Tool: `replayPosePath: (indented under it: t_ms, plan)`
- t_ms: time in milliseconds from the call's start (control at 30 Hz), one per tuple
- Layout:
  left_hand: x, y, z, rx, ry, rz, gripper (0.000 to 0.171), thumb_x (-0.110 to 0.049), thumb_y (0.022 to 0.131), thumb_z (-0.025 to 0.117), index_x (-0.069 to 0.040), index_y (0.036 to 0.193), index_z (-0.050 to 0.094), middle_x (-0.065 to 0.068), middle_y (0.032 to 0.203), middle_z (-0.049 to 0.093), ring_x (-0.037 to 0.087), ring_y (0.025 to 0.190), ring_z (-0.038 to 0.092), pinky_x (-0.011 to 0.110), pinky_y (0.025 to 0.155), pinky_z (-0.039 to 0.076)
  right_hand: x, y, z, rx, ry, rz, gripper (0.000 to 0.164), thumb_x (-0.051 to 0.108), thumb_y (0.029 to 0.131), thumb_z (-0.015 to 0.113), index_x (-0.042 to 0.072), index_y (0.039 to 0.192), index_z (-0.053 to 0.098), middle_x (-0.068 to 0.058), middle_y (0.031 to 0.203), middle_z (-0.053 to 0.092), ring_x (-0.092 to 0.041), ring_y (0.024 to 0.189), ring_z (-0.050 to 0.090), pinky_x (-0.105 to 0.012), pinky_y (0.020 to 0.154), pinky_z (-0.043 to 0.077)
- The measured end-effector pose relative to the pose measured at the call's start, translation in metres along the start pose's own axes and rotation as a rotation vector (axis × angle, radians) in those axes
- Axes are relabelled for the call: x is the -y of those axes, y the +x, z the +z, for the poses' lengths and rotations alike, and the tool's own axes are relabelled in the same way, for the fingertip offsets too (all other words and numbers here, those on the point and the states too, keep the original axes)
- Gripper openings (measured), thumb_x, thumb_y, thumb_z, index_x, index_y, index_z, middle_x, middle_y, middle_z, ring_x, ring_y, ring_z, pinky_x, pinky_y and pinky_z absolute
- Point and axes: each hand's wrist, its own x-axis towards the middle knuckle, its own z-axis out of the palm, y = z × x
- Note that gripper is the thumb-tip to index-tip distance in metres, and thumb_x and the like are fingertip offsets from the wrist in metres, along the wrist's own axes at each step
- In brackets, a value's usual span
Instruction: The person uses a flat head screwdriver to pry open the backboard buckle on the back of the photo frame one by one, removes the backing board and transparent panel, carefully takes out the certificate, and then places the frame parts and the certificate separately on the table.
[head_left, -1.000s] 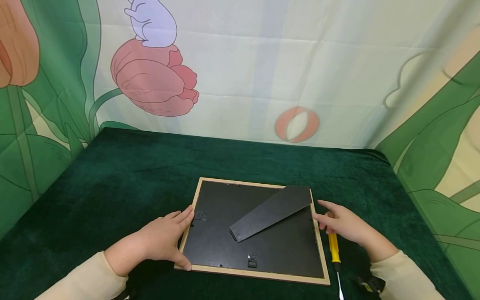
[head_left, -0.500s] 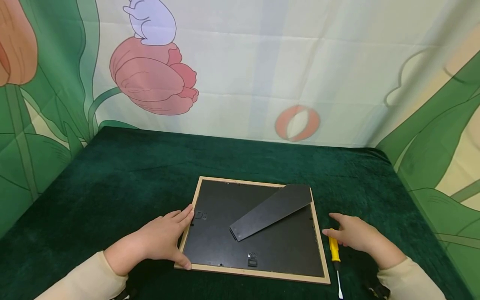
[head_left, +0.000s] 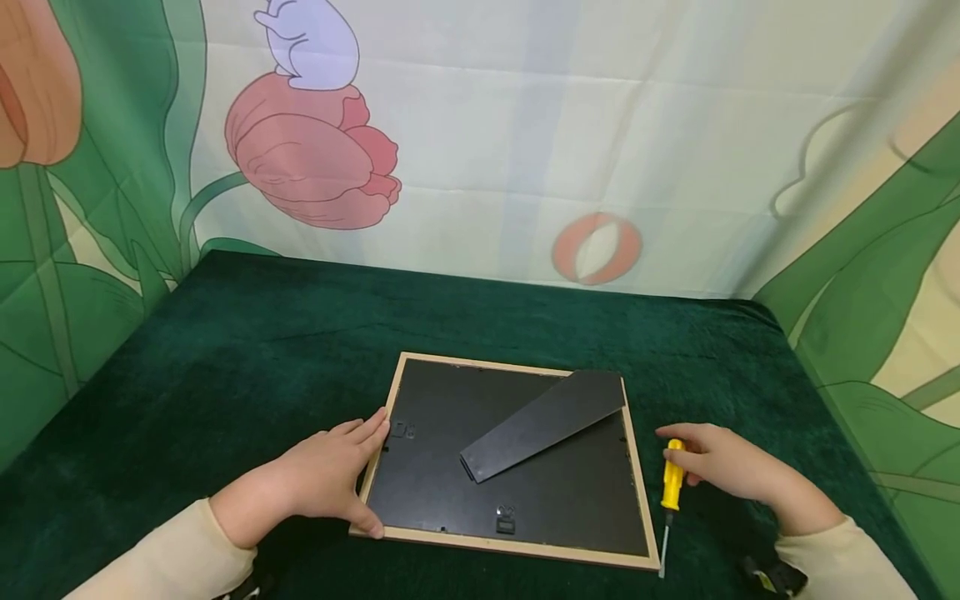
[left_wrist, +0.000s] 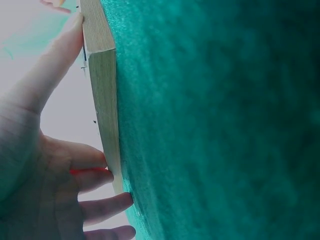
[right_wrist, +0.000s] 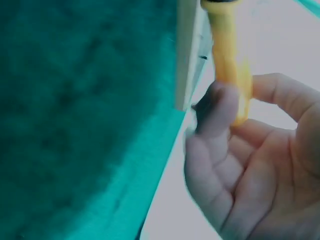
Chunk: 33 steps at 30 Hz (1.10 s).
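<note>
picture frame [head_left: 547, 500] lying back-up mid-desk [head_left: 300, 350], well off the far edge | black easel stand [head_left: 543, 427] slanting across it | left hand [head_left: 327, 475] just resting along its left edge, fingers pretty straight | right hand [head_left: 720, 460], well apart, pinching a yellow-handled screwdriver [head_left: 672, 482], tip by frame's near-right corner

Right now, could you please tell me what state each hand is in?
Left hand: open, resting on the frame.
Right hand: closed, holding the screwdriver between thumb and fingers.

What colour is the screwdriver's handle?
The screwdriver handle is yellow, clearest in the head view.
</note>
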Motion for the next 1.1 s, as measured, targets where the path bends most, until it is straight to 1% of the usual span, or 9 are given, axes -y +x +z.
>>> replayPosePath:
  t_ms: [100,167,267,333,400,500,633,833,1100]
  plan:
    - [0.000,0.000,0.000,-0.001,0.009,0.004,0.125,-0.071,0.051,0.075,-0.004,0.146,0.029,0.009,0.153,0.019,0.039,0.133,0.029,0.057,0.100,0.031,0.004,-0.004,-0.008,-0.005,0.077,-0.056,0.034,0.015,0.097,0.047,-0.008,0.122,0.052,-0.006,0.080,0.055,-0.020,0.066,0.052,-0.033,0.061,0.048]
    - [0.001,0.000,0.000,-0.001,0.006,0.004,0.125,-0.071,0.051,0.075,-0.004,0.146,0.029,0.010,0.153,0.019,0.039,0.133,0.029,0.057,0.100,0.031,0.007,-0.005,-0.012,-0.029,0.132,-0.082,0.030,0.017,0.099,0.045,-0.007,0.114,0.056,-0.008,0.079,0.054,-0.020,0.067,0.051,-0.033,0.061,0.049]
    - [0.001,0.000,0.000,0.002,-0.006,0.001,0.125,-0.071,0.050,0.075,-0.004,0.146,0.029,0.010,0.153,0.019,0.039,0.133,0.028,0.058,0.100,0.030,0.014,-0.004,-0.013,-0.089,0.229,-0.079,0.032,0.025,0.099,0.046,-0.005,0.100,0.056,-0.010,0.076,0.052,-0.020,0.066,0.050,-0.033,0.062,0.049]
    - [0.001,0.000,0.000,0.003,-0.008,-0.001,0.125,-0.071,0.050,0.075,-0.004,0.146,0.029,0.010,0.153,0.019,0.039,0.133,0.028,0.058,0.100,0.030,0.018,-0.001,-0.010,-0.123,0.296,-0.067,0.035,0.030,0.098,0.047,-0.005,0.096,0.055,-0.011,0.075,0.051,-0.020,0.064,0.050,-0.032,0.062,0.049]
    - [0.001,0.000,0.000,0.004,-0.007,-0.004,0.125,-0.071,0.050,0.075,-0.005,0.146,0.029,0.009,0.154,0.018,0.039,0.133,0.027,0.058,0.100,0.029,0.021,0.004,-0.006,-0.142,0.356,-0.057,0.038,0.033,0.098,0.048,-0.005,0.098,0.054,-0.010,0.074,0.051,-0.020,0.064,0.051,-0.032,0.062,0.050]
    - [0.001,0.001,0.000,0.004,-0.001,-0.004,0.125,-0.071,0.050,0.075,-0.005,0.146,0.028,0.009,0.154,0.018,0.039,0.133,0.027,0.057,0.101,0.029,0.024,0.011,0.001,-0.131,0.403,-0.073,0.041,0.032,0.098,0.048,-0.006,0.112,0.055,-0.011,0.077,0.053,-0.019,0.066,0.052,-0.031,0.063,0.051]
    - [0.000,0.000,-0.001,0.008,0.001,-0.003,0.125,-0.071,0.051,0.075,-0.005,0.146,0.028,0.009,0.154,0.017,0.039,0.133,0.027,0.057,0.101,0.029,0.031,0.020,0.013,-0.068,0.401,-0.115,0.044,0.030,0.098,0.049,-0.006,0.121,0.054,-0.011,0.078,0.057,-0.021,0.067,0.054,-0.029,0.063,0.050]
    - [-0.001,0.001,-0.001,0.009,-0.006,0.003,0.125,-0.071,0.051,0.075,-0.005,0.146,0.028,0.009,0.154,0.017,0.039,0.133,0.027,0.058,0.101,0.029,0.047,0.028,0.029,-0.024,0.357,-0.180,0.039,0.027,0.096,0.052,-0.005,0.118,0.059,-0.011,0.078,0.060,-0.023,0.065,0.056,-0.029,0.062,0.051]
    - [0.000,-0.001,-0.001,0.001,-0.017,0.017,0.126,-0.071,0.051,0.075,-0.002,0.146,0.028,0.012,0.153,0.018,0.040,0.133,0.027,0.058,0.100,0.031,0.071,0.040,0.047,-0.014,0.226,-0.246,0.034,0.027,0.093,0.057,-0.001,0.111,0.064,-0.006,0.075,0.065,-0.021,0.060,0.059,-0.033,0.061,0.053]
